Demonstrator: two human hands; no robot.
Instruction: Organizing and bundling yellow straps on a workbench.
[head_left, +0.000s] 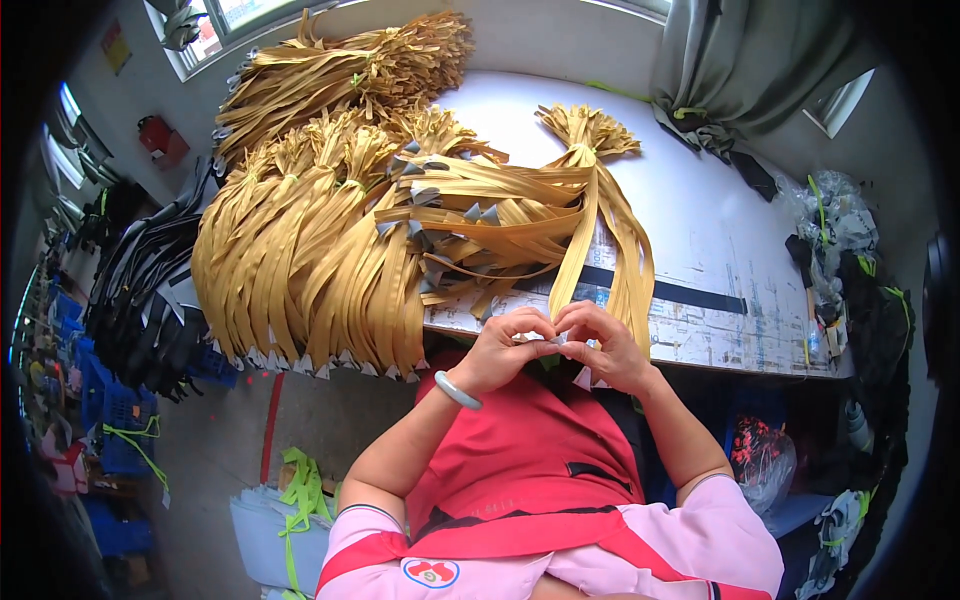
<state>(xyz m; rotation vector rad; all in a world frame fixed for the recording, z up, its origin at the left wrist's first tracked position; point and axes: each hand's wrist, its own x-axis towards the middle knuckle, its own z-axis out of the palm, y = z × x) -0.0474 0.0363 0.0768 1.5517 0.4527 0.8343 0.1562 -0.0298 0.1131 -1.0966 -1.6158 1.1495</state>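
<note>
Head view: both hands [555,345] pinch a gold strap [585,230] end at the table [720,240] edge.

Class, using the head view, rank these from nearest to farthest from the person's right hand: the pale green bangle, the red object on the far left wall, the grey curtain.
1. Pale green bangle, on the left wrist, just left of the right hand.
2. Grey curtain, upper right.
3. Red object, far upper left.
</note>
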